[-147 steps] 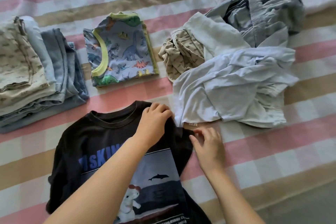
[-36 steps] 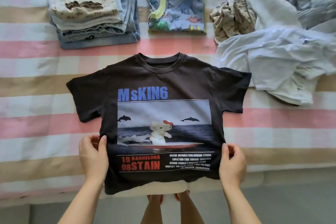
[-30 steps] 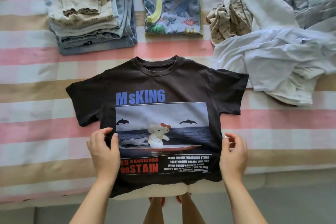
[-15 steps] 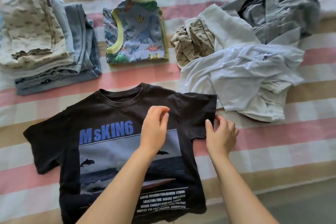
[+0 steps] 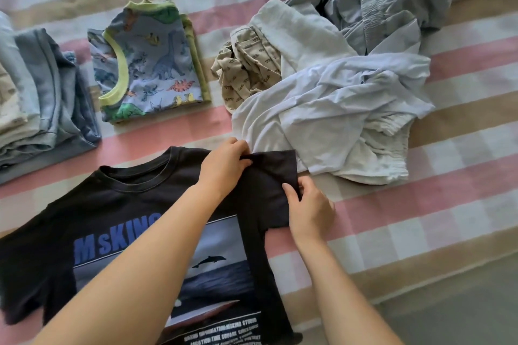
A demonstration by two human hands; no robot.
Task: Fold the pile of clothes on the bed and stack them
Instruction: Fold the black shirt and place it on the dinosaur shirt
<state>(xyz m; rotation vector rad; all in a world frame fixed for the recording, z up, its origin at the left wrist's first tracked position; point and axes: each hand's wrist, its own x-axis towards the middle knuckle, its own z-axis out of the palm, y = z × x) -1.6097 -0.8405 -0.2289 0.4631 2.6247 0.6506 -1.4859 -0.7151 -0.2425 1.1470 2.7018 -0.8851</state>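
Near: our black T-shirt lies flat, print up, on the bed | Change: both hands have left its hem; left hand now pinches the shoulder, right hand the right sleeve, so we judge folding begins | Room: bare stripes right; unfolded pile just beyond the sleeve | Far: dinosaur shirt, folded stack left.

The graphic T-shirt lies on the bedspread at the near edge, collar pointing away. Behind it, from left to right: the stack of folded clothes, the folded dinosaur-print top (apart from the stack) and the pile of unfolded clothes. The pile touches the T-shirt's right-hand sleeve. The left hand pinches that sleeve at its shoulder end; the right hand pinches its outer edge. The floor lies before the bed, lower right.
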